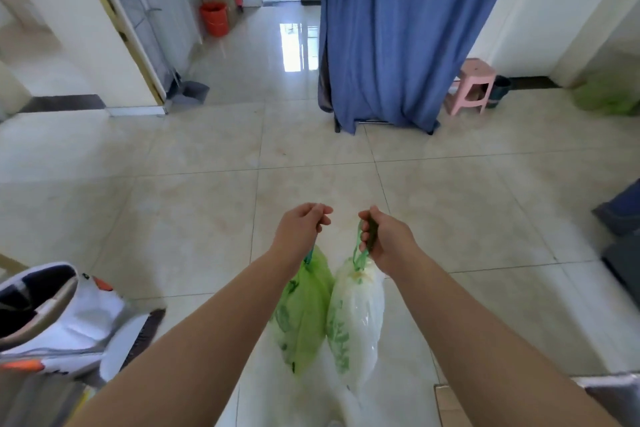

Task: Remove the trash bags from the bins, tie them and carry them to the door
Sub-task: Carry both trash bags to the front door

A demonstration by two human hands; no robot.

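Both arms reach forward over a tiled floor. My left hand [300, 230] is closed around the top of a green trash bag [303, 312], which hangs below it. My right hand [386, 239] grips the green drawstring loops of a white trash bag [356, 319] with green print. The two bags hang side by side, touching, just above the floor. Both bag mouths are gathered shut at the top.
A blue curtain [398, 35] hangs ahead on the right, with a pink stool [472, 85] and a dark bin [500, 90] beside it. An orange bucket [214, 18] stands in the far corridor. A grey dustpan [188, 94] leans by the left doorframe. White shoes [59, 319] lie at lower left.
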